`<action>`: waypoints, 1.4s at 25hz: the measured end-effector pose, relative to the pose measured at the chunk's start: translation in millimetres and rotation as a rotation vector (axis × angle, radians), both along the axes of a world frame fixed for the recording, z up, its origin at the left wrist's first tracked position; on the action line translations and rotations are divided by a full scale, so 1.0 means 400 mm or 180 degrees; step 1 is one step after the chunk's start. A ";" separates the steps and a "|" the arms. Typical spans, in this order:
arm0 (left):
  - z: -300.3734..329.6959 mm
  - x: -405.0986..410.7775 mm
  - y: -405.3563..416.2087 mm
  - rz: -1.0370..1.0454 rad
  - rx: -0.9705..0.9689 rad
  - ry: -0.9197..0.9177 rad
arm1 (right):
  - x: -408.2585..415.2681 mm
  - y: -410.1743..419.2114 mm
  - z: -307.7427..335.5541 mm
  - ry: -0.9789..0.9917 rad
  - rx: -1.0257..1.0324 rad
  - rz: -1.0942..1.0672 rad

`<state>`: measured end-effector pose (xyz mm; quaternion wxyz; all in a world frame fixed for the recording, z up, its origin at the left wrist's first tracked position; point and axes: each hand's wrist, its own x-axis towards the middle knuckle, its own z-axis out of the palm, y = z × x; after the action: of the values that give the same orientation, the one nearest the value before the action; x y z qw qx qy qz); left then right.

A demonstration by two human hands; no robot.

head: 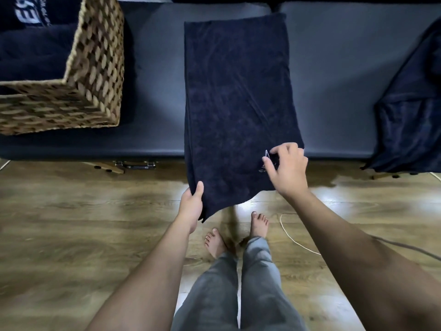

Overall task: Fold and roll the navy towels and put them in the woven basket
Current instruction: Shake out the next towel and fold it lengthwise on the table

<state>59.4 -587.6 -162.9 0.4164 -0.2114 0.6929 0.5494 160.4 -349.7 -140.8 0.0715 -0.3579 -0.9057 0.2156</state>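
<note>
left hand [191, 203] gripping, thumb up | right hand [287, 168] pinching, fingers curled

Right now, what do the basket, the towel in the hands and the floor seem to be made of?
Basket: woven natural fibre, perhaps seagrass, with tan and brown plaits. Towel: navy terry cloth, by its soft matte nap. Floor: wood-look planks, probably laminate, with grain and glossy reflections.

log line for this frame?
stage: folding | left hand: grips towel near corner | right hand: pinches near edge | basket: holds towels
</note>
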 end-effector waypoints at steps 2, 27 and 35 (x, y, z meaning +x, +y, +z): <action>0.007 0.004 -0.001 0.0075 0.0033 0.0013 | 0.053 0.011 -0.022 0.0191 -0.0325 -0.0632; 0.082 0.169 -0.067 0.0173 0.0538 0.0220 | 0.319 -0.014 -0.029 0.0907 -0.4255 -0.1582; 0.176 0.172 -0.095 0.0523 0.0648 0.0209 | 0.357 0.015 0.093 0.1469 -0.4434 -0.1466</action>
<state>128.3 -625.5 -92.4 0.3663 -0.2059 0.6272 0.6558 303.2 -343.7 -103.5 0.0599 -0.4459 -0.4256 0.7851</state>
